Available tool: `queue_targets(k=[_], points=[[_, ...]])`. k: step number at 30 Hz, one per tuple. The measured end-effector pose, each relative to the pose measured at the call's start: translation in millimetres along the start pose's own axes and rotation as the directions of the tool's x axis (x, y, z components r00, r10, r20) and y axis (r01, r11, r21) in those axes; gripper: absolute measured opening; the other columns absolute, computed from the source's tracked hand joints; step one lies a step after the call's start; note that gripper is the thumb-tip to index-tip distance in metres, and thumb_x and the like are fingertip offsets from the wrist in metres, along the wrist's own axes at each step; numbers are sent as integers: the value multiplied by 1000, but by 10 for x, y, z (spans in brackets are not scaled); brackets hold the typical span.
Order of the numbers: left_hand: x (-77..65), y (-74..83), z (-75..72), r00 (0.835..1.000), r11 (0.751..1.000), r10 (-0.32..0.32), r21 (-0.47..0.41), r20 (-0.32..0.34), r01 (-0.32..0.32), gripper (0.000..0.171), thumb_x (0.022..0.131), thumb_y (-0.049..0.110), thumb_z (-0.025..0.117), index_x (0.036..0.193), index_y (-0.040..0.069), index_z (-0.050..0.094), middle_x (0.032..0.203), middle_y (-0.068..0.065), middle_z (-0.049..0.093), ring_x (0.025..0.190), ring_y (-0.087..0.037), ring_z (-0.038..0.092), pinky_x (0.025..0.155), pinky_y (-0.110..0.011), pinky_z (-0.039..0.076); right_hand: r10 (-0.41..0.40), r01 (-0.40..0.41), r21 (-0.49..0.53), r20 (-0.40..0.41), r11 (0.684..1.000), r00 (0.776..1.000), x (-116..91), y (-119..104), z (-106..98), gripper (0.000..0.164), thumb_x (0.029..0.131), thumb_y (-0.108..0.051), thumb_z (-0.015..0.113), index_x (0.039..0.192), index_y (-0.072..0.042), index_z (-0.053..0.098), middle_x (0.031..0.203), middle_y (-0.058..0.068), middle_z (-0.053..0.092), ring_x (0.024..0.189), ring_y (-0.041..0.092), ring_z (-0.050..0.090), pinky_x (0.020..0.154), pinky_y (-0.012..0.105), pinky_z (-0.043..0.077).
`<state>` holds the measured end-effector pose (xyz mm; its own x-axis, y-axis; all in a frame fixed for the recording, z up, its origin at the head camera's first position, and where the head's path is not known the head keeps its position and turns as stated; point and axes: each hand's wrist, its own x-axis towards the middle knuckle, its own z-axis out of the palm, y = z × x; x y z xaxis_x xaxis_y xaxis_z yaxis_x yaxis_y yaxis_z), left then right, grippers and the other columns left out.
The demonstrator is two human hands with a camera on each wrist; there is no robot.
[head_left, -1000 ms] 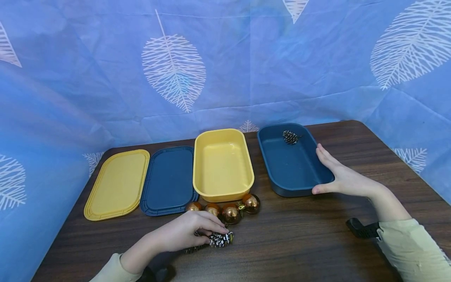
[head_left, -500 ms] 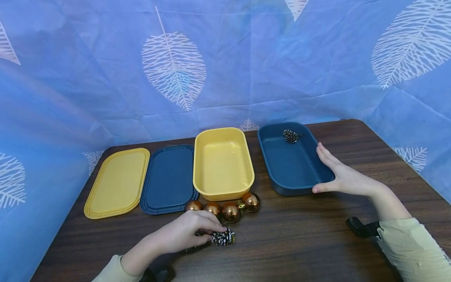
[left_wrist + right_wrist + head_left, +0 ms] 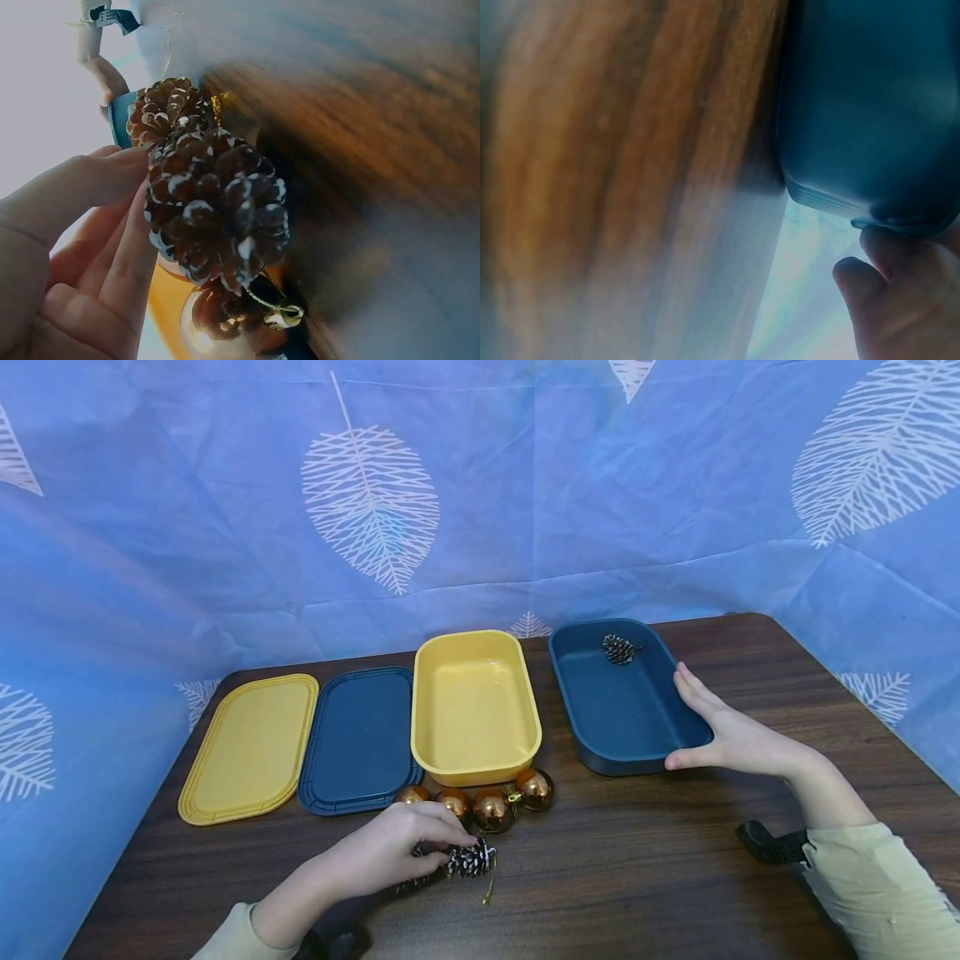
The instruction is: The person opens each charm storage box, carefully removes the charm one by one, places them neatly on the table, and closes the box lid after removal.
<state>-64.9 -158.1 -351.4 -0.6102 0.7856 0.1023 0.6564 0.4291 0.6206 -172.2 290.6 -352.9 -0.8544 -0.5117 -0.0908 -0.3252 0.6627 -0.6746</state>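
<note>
In the head view my left hand [image 3: 401, 852] pinches a white-tipped pine cone [image 3: 471, 858] between thumb and fingertips, low over the table; a gold string hangs from its right end. A second pine cone [image 3: 217, 206] lies nearer the camera in the left wrist view, beside the pinched one [image 3: 169, 112]. From above, my left hand mostly hides it. My right hand [image 3: 738, 739] rests on the near right corner of the blue container [image 3: 626, 710], thumb at its front and straight fingers along its side. One pine cone [image 3: 618, 649] lies inside, toward the back.
A yellow container [image 3: 476, 702] stands left of the blue one. Several shiny copper ball ornaments [image 3: 492, 810] line its front, just beyond my left hand. Farther left, a blue lid [image 3: 360, 743] and a yellow lid [image 3: 251, 747] lie flat. Behind the table hangs a blue cloth [image 3: 480, 493].
The pinched pine cone has turned and risen slightly, and its gold string now dangles down on the right. My left fingers have shifted a little; my right hand keeps its place on the blue container.
</note>
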Motion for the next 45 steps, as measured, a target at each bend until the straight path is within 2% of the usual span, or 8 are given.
queue_targets(k=[10,17,23,27,30,35,40,45], points=[[66,65,-93,998,1000,16,-13,-53,-17,34,85,2,71,117,11,69,114,5,60,100,-8,58,78,-25,51,-6,6,7,-1,1000,1000,-2,-1,-4,111,84,-29,74,152,-14,-13,155,-4,-24,141,34,-15,96,73,17],[230,96,-234,989,994,82,-60,-125,-90,34,84,0,71,117,8,67,111,1,62,87,-13,60,70,-29,53,-5,5,10,1,1000,1000,-16,-1,-5,112,84,-28,75,152,-14,-13,155,-3,-24,141,37,-15,95,74,17],[403,140,-409,987,989,46,-129,-155,-67,34,85,0,70,117,7,67,114,-2,61,93,-14,62,74,-30,55,-2,2,4,-5,1000,1000,-31,-2,-3,112,83,-28,75,152,-13,-12,156,-2,-23,142,36,-14,96,73,18],[590,184,-582,985,994,22,-103,-170,-40,32,86,2,70,116,8,67,115,-2,61,99,-21,62,80,-29,53,-7,7,0,-8,1000,1000,-38,-1,-1,112,83,-27,76,152,-12,-11,156,1,-22,142,37,-13,96,72,18],[779,220,-740,985,994,2,-104,-175,-20,32,86,1,69,117,6,66,114,-2,61,100,-18,61,81,-27,53,-7,7,5,-7,1000,1000,-49,3,-2,112,83,-26,76,152,-12,-11,156,0,-22,142,36,-14,96,72,18],[1082,248,-952,981,983,-15,-180,-193,-20,34,85,-2,68,119,0,64,115,-8,62,99,-15,60,81,-27,53,-8,8,6,-1,1000,1000,-57,-11,-4,111,84,-27,75,152,-12,-12,156,0,-23,141,38,-14,95,73,18],[1295,225,-998,975,977,-55,-213,-217,7,33,86,0,68,119,2,64,118,-10,60,103,-19,59,84,-26,51,-11,11,-7,2,1000,1000,-44,-27,-9,112,83,-27,76,152,-10,-11,156,3,-22,141,40,-11,96,72,19],[1530,168,-965,973,971,-98,-235,-208,48,32,88,2,67,120,4,64,118,-6,60,101,-14,59,84,-24,50,-7,7,-18,-9,1000,1000,-30,-24,-2,112,82,-27,77,152,-10,-9,157,3,-20,142,39,-10,97,71,20]])
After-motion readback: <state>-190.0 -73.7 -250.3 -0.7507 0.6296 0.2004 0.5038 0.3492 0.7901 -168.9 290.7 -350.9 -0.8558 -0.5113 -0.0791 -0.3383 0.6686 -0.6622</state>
